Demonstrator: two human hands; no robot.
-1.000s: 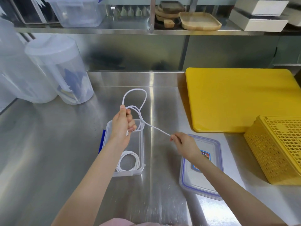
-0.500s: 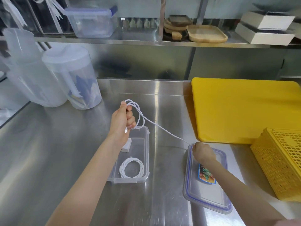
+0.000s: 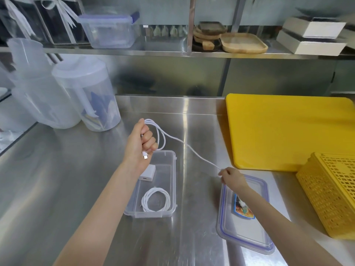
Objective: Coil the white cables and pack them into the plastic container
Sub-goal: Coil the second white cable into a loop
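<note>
My left hand [image 3: 140,144] is a fist above the far end of the clear plastic container [image 3: 173,181], gripping loops of a white cable [image 3: 194,153] with a plug sticking out below the fingers. The cable's free length runs taut down and right to my right hand [image 3: 231,177], which pinches it above the container's lid [image 3: 244,223]. Inside the container lie a coiled white cable [image 3: 156,202] at the near end and a white charger block [image 3: 148,172] at the far end.
A yellow cutting board [image 3: 288,129] lies at the right rear, with a yellow perforated basket [image 3: 330,191] in front of it. Two translucent pitchers [image 3: 86,95] stand at the left rear. A shelf above holds a lidded box, wooden trays and white boxes.
The large loop beyond my left hand has been drawn into tight loops in the fist. My right hand slid out to the right along the cable, stretching it taut.
</note>
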